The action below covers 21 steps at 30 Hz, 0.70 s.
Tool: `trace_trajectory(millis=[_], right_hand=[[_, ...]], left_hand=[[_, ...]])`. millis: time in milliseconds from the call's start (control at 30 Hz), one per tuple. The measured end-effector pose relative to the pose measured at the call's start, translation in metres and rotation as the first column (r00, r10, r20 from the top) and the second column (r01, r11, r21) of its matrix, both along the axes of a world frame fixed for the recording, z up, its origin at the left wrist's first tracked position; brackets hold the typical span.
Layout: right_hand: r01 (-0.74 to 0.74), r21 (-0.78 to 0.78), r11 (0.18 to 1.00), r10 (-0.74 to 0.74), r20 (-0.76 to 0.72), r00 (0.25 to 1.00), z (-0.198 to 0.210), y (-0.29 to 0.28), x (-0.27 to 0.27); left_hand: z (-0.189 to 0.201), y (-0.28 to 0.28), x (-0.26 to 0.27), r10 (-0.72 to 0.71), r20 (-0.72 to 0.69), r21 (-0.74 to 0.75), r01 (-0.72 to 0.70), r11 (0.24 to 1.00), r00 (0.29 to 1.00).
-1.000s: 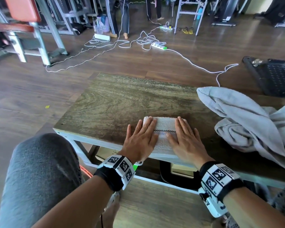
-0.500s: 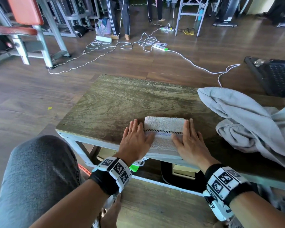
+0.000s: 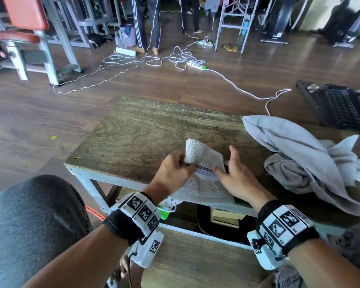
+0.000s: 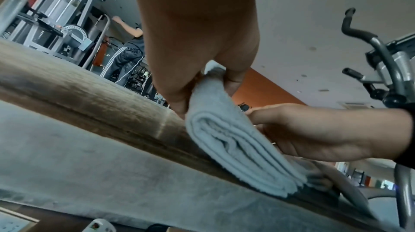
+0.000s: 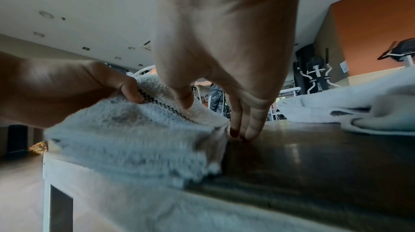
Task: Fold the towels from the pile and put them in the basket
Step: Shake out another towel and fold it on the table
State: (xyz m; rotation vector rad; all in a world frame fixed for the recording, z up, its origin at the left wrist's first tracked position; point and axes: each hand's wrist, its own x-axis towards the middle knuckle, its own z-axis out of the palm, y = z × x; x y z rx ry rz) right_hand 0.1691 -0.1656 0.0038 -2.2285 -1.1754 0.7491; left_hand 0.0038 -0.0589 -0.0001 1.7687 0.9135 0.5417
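**Folded white towel lifted at near desk edge, both hands engaged**

1. Knee (image 3: 35, 221), grey trousers, lower left of the head view, nearest the camera.

2. Wristbands with black-and-white square markers, one on each forearm.

3. Left hand (image 3: 173, 171): fingers (image 4: 177, 101) and thumb curled round the far end of the folded towel, pinching it and raising that end clear of the desk.

4. Folded towel (image 3: 202, 163): white terry, with a black-and-white checked band across it. Several stacked layers show at its side in the left wrist view. The near end lies on the near edge of the desk; the far end is tilted upward in the left hand.

5. Right hand (image 3: 237, 175): released, fingers (image 5: 249, 125) straight and together, tips down on the desk top, just beside the towel's right side. The thumb rests on the towel's top face near the checked band.

6. Desk (image 3: 146, 129): dark wood-grain top, white frame and legs.

7. Towel pile (image 3: 299, 159): grey and pale towels, unfolded and crumpled, on the right part of the desk, apart from the folded towel.

8. Basket (image 3: 339, 104): black, perforated, beyond the desk's far right corner, only partly in view.

9. Floor: dark wood planks, with white cables and a power strip (image 3: 195, 65) beyond the desk.

10. Gym frames and a person's legs in striped trousers at the far side of the room.
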Motion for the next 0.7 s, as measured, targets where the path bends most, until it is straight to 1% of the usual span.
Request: trace_trajectory(millis=[100, 200, 267, 367, 467, 567, 700], right_hand=[[0.095, -0.014, 0.995, -0.096, -0.062, 0.994, 0.019, -0.003, -0.006], [0.188, 0.025, 0.982, -0.179, -0.21, 0.961, 0.026, -0.008, -0.009], [0.239, 0.044, 0.97, -0.216, -0.288, 0.933, 0.032, -0.011, -0.015], [0.281, 0.119, 0.952, -0.225, -0.35, 0.909, 0.048, -0.013, -0.027], [0.291, 0.182, 0.939, -0.209, -0.368, 0.906, 0.074, -0.014, -0.048], [0.255, 0.277, 0.926, -0.159, -0.326, 0.932, 0.1, -0.014, -0.072], [0.244, 0.389, 0.888, -0.129, -0.299, 0.946, 0.13, -0.013, -0.099]], left_hand=[[0.014, -0.006, 0.0, 0.015, 0.143, -0.116, 0.002, 0.993, 0.99], [0.029, -0.015, -0.008, 0.02, 0.285, -0.202, 0.039, 0.979, 0.958], [0.041, -0.02, -0.019, 0.043, 0.353, -0.242, 0.047, 0.969, 0.934], [0.054, -0.026, -0.036, 0.053, 0.395, -0.241, 0.048, 0.969, 0.917], [0.075, -0.034, -0.053, 0.049, 0.42, -0.235, 0.056, 0.97, 0.906], [0.097, -0.042, -0.068, 0.115, 0.403, -0.229, -0.021, 0.973, 0.908], [0.125, -0.051, -0.091, 0.186, 0.402, -0.237, -0.094, 0.967, 0.897]])
